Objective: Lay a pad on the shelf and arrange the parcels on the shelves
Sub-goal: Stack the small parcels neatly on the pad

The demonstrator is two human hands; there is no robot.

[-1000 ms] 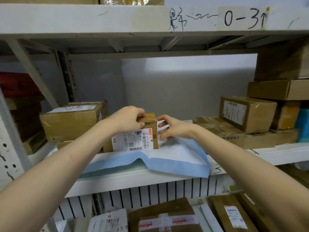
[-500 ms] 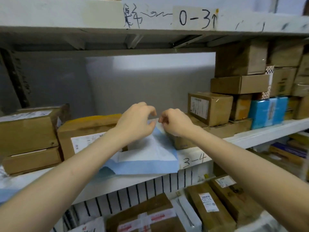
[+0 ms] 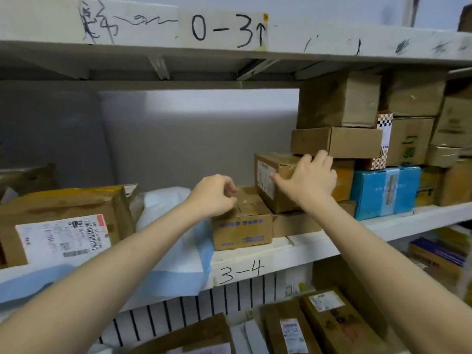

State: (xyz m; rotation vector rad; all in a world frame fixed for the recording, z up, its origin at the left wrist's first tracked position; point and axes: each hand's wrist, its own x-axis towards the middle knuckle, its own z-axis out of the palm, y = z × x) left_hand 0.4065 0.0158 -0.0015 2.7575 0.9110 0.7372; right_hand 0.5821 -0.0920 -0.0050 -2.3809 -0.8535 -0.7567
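Shelf 3-4 (image 3: 332, 247) | your right hand (image 3: 309, 180) grips the labelled carton (image 3: 268, 185) — left hand (image 3: 213, 194) curled atop the blue-printed box (image 3: 241, 228), hold unclear | draw the carton out level.

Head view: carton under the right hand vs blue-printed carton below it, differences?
The labelled carton has a white label on its side; the blue-printed carton shows blue print, no visible label. The labelled carton sits stacked higher; the blue-printed carton lies on the shelf. The right hand grips the labelled carton; the left hand is curled over the blue-printed carton, contact unclear. Both are brown cardboard.
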